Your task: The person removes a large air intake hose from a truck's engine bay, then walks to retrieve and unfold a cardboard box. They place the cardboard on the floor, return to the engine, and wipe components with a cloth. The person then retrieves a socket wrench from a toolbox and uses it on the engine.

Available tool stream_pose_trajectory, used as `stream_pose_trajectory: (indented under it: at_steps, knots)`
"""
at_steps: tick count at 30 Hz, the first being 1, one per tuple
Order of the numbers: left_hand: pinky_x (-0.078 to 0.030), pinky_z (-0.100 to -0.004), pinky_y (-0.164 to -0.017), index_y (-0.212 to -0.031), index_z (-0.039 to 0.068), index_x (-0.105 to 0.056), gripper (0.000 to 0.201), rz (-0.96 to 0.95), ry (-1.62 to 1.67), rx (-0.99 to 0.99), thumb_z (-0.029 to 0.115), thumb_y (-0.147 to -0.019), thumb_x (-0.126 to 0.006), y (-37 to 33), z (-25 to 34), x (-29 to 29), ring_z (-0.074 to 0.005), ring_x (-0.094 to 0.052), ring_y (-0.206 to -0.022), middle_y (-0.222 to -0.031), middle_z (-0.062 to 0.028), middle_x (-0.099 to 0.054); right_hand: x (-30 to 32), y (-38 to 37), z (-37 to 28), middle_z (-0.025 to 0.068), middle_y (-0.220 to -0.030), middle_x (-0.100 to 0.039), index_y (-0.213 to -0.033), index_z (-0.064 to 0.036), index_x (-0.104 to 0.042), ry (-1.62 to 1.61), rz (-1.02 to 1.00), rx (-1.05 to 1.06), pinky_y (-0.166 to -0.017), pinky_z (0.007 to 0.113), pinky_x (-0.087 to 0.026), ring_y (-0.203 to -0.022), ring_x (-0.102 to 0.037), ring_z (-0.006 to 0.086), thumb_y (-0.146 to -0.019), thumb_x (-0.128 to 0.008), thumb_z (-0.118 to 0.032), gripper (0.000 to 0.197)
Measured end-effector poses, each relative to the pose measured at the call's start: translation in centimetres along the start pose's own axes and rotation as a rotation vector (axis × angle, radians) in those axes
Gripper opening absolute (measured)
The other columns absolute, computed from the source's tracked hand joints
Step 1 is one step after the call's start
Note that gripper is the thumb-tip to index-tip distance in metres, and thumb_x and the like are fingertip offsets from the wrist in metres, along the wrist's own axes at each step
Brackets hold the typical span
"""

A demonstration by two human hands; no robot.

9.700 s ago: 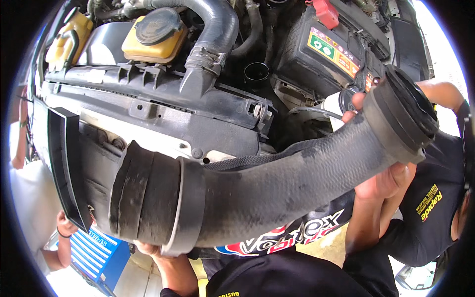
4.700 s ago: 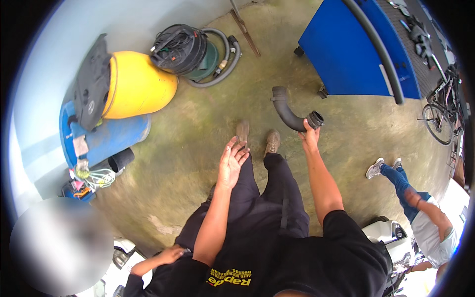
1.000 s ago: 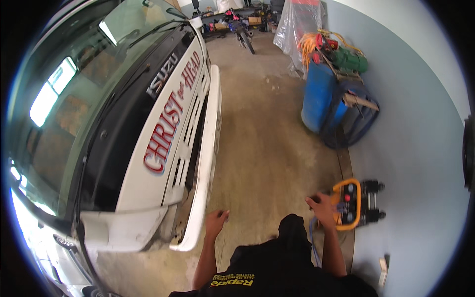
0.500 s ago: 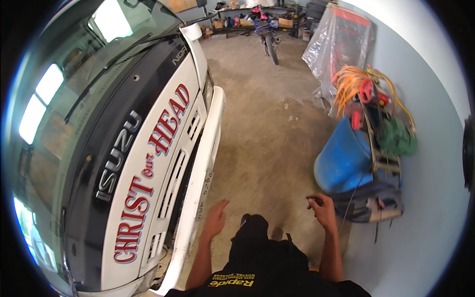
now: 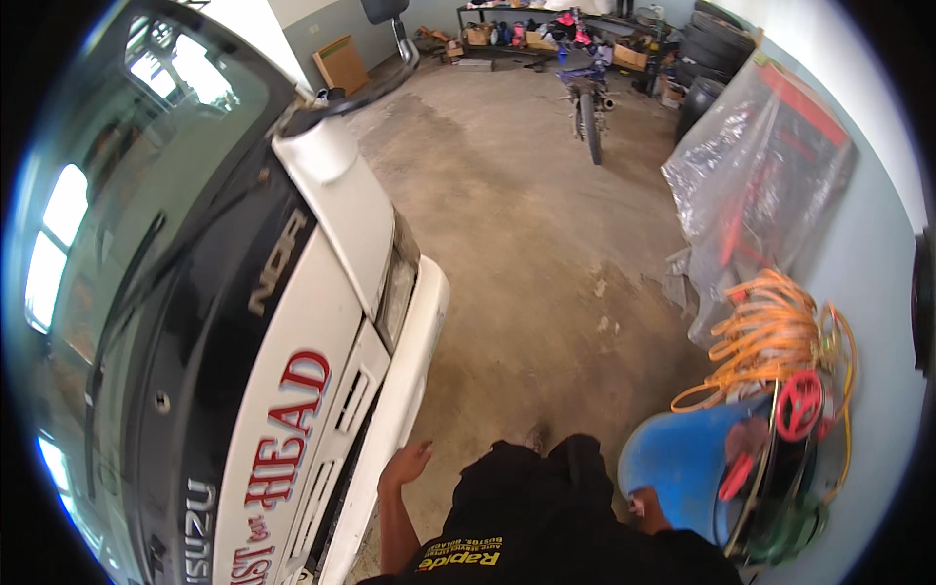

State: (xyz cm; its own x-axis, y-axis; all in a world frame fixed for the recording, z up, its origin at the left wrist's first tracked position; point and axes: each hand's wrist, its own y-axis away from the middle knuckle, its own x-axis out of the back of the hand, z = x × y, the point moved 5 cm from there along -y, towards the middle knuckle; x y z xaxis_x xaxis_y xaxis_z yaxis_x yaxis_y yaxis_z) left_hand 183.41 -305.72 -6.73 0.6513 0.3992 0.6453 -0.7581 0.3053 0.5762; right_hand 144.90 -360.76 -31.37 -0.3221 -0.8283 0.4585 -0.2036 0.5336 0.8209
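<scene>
My left hand (image 5: 405, 466) hangs beside the front bumper (image 5: 429, 302) of a white and black truck (image 5: 331, 210). Its fingers are loosely stretched, and I see nothing in them. On the other side, my right hand (image 5: 647, 509) is low in front of a blue plastic drum (image 5: 663, 458). Those fingers are curled in; what they hold, if anything, is too small to make out. Orange coiled hose (image 5: 765, 327) and a red handwheel (image 5: 799, 405) sit over the drum. Between my hands are my dark-clothed legs.
Concrete floor (image 5: 497, 214) runs ahead between truck and wall. A plastic-covered red frame (image 5: 751, 185) leans along the right wall. Farther off are a motorcycle (image 5: 588, 107), stacked tyres (image 5: 717, 44) and a cluttered shelf (image 5: 487, 34). The truck's mirror arm (image 5: 375, 93) juts out.
I have moved forward along the truck, so its front corner and the blue drum are nearer. My right hand has dropped lower; my left hand stays by the bumper.
</scene>
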Motion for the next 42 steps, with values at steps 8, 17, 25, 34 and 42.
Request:
stream_pose_trajectory:
  at_steps: [8, 17, 25, 34, 42]
  knots:
    - [-0.049, -0.0410, -0.101, -0.139, 0.004, -0.056, 0.042, 0.144, 0.042, -0.256, 0.024, -0.103, -0.050, -32.9, 17.1, 16.9, -0.0365, -0.064, -0.118, -0.127, -0.0222, -0.067, 2.3, -15.9, -16.3, 0.0168, -0.068, -0.059, -0.083, -0.0012, -0.061, 0.239, -0.107, -0.114, -0.049, 0.044, -0.046, -0.056, -0.058, 0.0291, -0.086, -0.060, -0.012, 0.012]
    - [-0.050, -0.0437, -0.097, -0.128, 0.002, -0.065, 0.042, 0.100, 0.211, 0.210, 0.028, -0.098, -0.054, -50.6, 11.5, 12.5, -0.0378, -0.066, -0.111, -0.120, -0.0237, -0.069, 9.1, -44.6, -63.6, 0.0165, -0.078, -0.067, -0.103, 0.0025, -0.067, 0.444, 0.089, 0.348, -0.065, 0.044, -0.051, -0.077, -0.068, 0.0261, -0.077, -0.060, -0.005, 0.027]
    - [-0.055, -0.0410, -0.080, -0.091, -0.001, -0.076, 0.038, 0.076, 0.533, 0.802, 0.032, -0.089, -0.057, -51.6, 11.5, 6.7, -0.0292, -0.073, -0.084, -0.088, -0.0181, -0.075, -3.6, -39.0, -136.8, 0.0092, -0.078, -0.068, -0.108, 0.0028, -0.071, 0.172, 0.198, 0.916, -0.064, 0.033, -0.053, -0.067, -0.065, 0.0167, -0.091, -0.061, -0.009, 0.023]
    - [-0.056, -0.0390, -0.075, -0.106, -0.001, -0.073, 0.037, 0.262, 0.803, 0.801, 0.029, -0.089, -0.059, -84.1, 12.1, 29.6, -0.0252, -0.071, -0.081, -0.088, -0.0172, -0.074, -19.3, -43.3, -157.7, 0.0180, -0.105, -0.074, -0.107, -0.0065, -0.076, 0.888, 0.115, 0.794, -0.089, 0.042, -0.054, -0.103, -0.070, 0.0339, -0.083, -0.071, -0.021, 0.028]
    - [-0.055, -0.0375, -0.090, -0.124, 0.006, -0.070, 0.037, 0.697, 0.679, 0.574, 0.028, -0.095, -0.061, -110.9, 5.7, 70.5, -0.0272, -0.072, -0.103, -0.109, -0.0183, -0.075, -20.1, -60.5, -164.5, 0.0216, -0.092, -0.074, -0.113, 0.0099, -0.065, 0.669, 0.144, 0.069, -0.066, 0.047, -0.059, -0.071, -0.074, 0.0350, -0.083, -0.065, -0.002, 0.032]
